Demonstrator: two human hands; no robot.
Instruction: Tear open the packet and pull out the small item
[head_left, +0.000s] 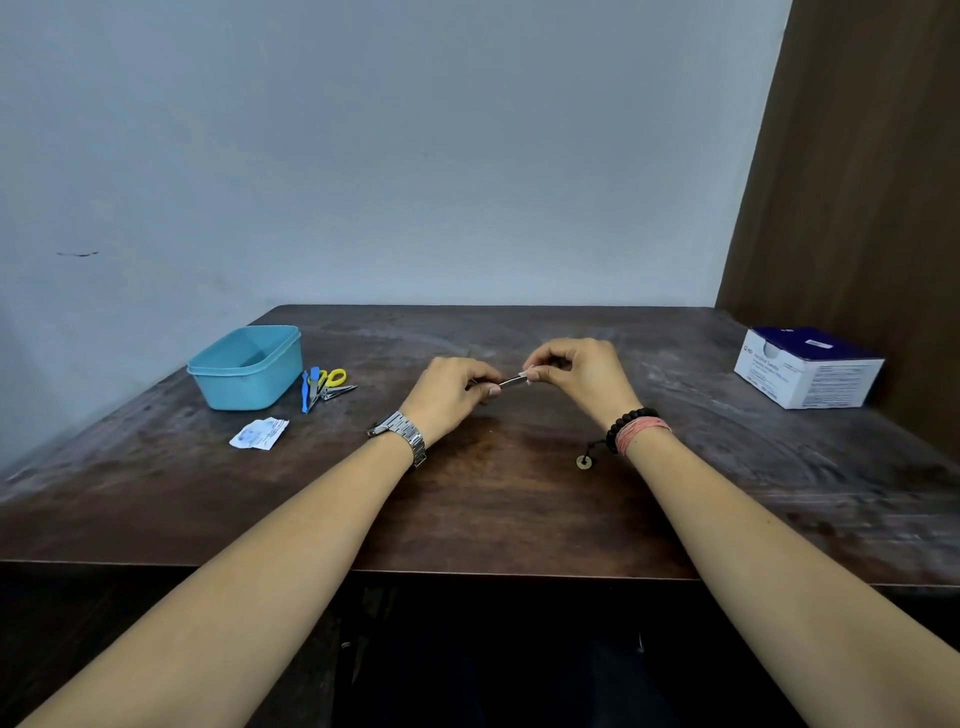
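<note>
While the left hand (457, 387) pinches one end, the metal tool (511, 382) spans across — right hand (576, 371) fingers grip the other.

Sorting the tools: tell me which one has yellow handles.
The small scissors in the pile right of the blue tub; the clippers beside them are bare metal.

Slim metal tool (511, 381); near-level, above table centre; both ends pinched.
</note>
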